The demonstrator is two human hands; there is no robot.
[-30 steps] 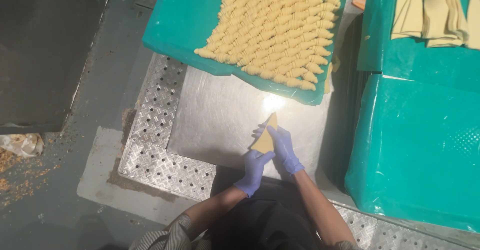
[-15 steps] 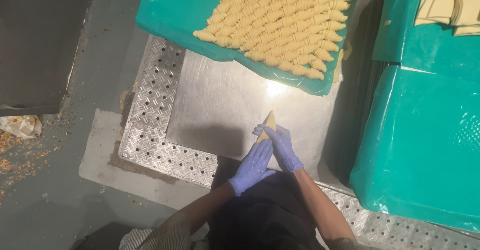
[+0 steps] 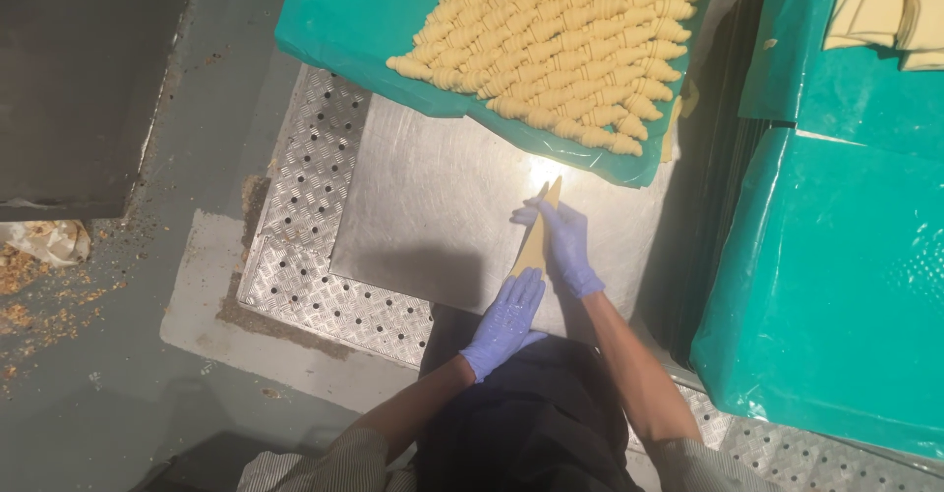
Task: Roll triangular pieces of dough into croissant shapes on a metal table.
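Leftmost, crumbs and a crumpled scrap [image 3: 44, 241] lie on the grey floor [image 3: 128, 384] beside a dark cabinet [image 3: 84, 79]. Centre: a perforated, tread-patterned metal platform [image 3: 315, 187] carries a smooth steel work plate [image 3: 433, 207], giving a flat, clean surface for handling dough. On it lies a long dough triangle [image 3: 536, 241], its point directed away from the person. The left hand [image 3: 506, 323], in a purple glove, rests flat and open-palmed on the wide near end, pinning rather than gripping it. The right hand [image 3: 562, 241], likewise gloved, lies along the strip towards the tip, fingers extended and pressing, nothing enclosed; the pairing appears to keep the strip stretched straight. Above, a teal-lined tray [image 3: 344, 20] holds rolled crescents [image 3: 570, 45] in tight rows, within reach. Right: teal-covered stacks [image 3: 836, 286]; at the top corner, pale cut dough sheets [image 3: 885, 10] sit ready.
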